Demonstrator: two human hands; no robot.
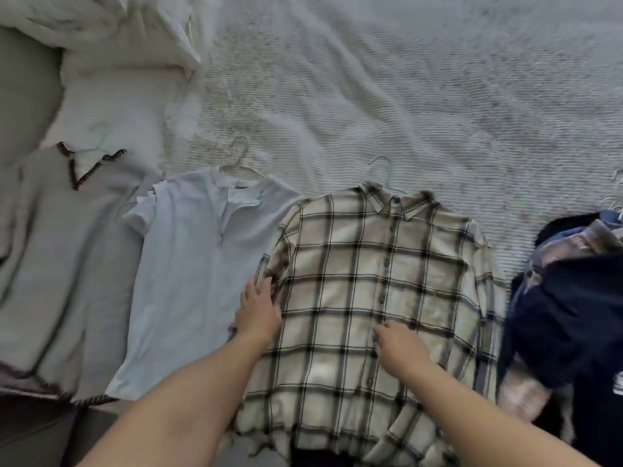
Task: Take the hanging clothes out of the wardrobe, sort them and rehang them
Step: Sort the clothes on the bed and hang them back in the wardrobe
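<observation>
A cream shirt with black checks lies flat on the bed, still on its pale hanger. My left hand presses with straight fingers on the shirt's left edge, at the sleeve. My right hand rests flat on the shirt's button line, fingers pointing left. To the left lies a light blue polo shirt on a white hanger. Further left lies a grey garment with dark patterned trim at its V-neck.
A heap of dark navy and plaid clothes lies at the right edge. The bed has a white ribbed cover. White pillows are bunched at the top left. The bed's near edge runs along the bottom left.
</observation>
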